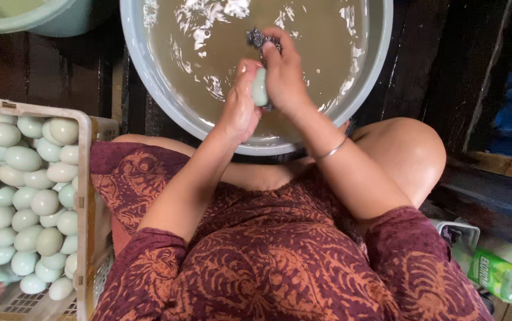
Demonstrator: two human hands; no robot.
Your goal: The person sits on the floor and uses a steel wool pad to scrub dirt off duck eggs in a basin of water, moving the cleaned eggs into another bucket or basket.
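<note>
Over basin [149, 71]: egg [259, 89] btwn L hand [239, 107] & R hand [283, 74] grip.

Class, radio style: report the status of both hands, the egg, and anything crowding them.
Left hand grips pale green egg. Right hand presses steel scrubber on it. Both over grey basin of murky water. Egg crate off to the left, nothing blocking.
</note>
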